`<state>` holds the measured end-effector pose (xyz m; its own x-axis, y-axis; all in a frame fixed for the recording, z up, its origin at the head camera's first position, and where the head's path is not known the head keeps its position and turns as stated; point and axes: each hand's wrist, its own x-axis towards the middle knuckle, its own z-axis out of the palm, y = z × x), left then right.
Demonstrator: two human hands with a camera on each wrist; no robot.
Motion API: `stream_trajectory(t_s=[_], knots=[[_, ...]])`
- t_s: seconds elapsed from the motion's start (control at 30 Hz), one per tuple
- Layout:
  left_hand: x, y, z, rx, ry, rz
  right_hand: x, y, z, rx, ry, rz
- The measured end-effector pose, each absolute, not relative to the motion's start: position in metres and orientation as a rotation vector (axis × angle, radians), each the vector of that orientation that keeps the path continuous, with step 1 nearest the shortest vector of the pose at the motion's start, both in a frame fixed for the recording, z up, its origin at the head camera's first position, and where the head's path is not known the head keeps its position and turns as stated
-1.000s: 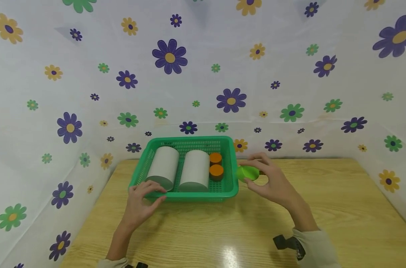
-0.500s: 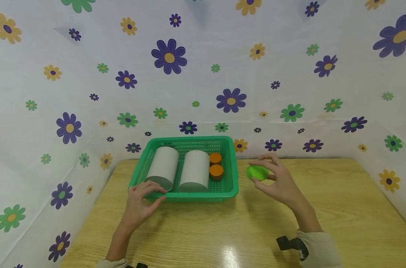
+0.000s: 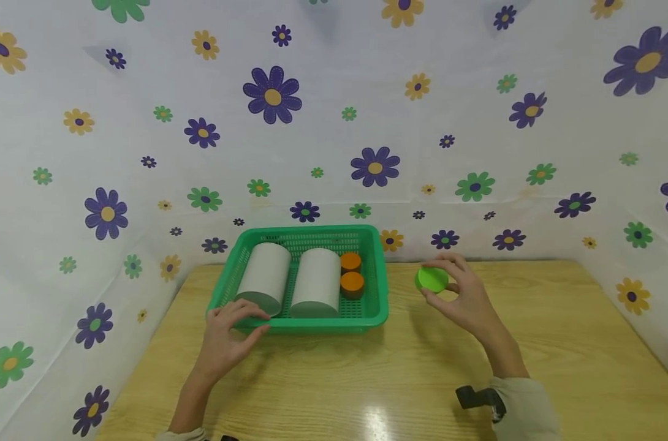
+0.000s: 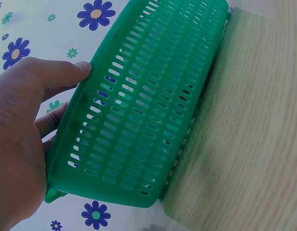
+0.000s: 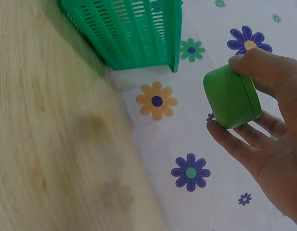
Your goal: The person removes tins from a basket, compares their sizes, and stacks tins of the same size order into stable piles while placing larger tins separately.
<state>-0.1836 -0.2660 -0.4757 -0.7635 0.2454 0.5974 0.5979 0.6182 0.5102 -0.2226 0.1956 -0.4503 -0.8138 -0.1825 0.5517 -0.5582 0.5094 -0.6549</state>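
Observation:
My right hand (image 3: 466,300) pinches a small round green container (image 3: 433,279) between thumb and fingers, above the table and right of the basket. In the right wrist view, a seam near one end of the green container (image 5: 230,96) looks like the edge of a lid. At the front left of the green plastic basket (image 3: 382,275), my left hand (image 3: 226,343) grips the rim. The left wrist view has its thumb (image 4: 83,69) on the rim and other fingers behind it. Inside the basket lie two white cylinders (image 3: 316,278), beside two small orange-topped round pieces (image 3: 352,282).
A wood-grain table (image 3: 323,380) carries the basket near its back edge. Behind and at both sides hangs a white cloth (image 3: 323,79) printed with flowers. A black strap mount (image 3: 480,398) sits on the right wrist, by the sleeve (image 3: 524,407).
My right hand has drawn the green container rightward, away from the basket's right rim, and turned it so its flat round face shows. The left hand stays at the rim.

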Motion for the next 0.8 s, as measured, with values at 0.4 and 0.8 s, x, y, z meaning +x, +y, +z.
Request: stream_trajectory(t_s=[0.4, 0.8], knots=[[-0.183, -0.267, -0.475, -0.666, -2.358, -1.015, -0.23, 0.21, -0.474, 0.473, -2.366, 1.258], [-0.183, -0.267, -0.474, -0.679, -2.348, -1.016, -0.235, 0.216, -0.492, 0.374, -2.387, 1.252]])
